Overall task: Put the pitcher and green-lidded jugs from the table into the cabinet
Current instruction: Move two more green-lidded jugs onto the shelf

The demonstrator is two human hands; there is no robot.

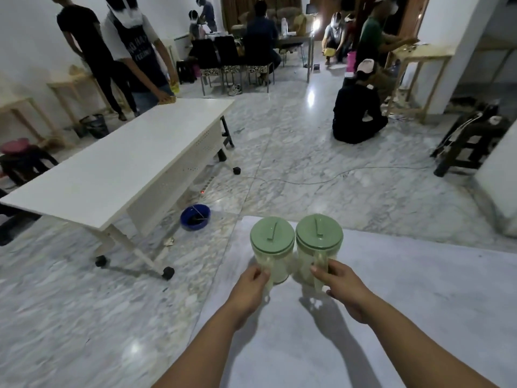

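Marble table, jugs in hands.

Single head view, looking forward-down over near table, room beyond.

Translucent pale plastic jugs with matt green plastic lids, on smooth matt white table; glossy veined marble floor; glossy blue plastic bowl.
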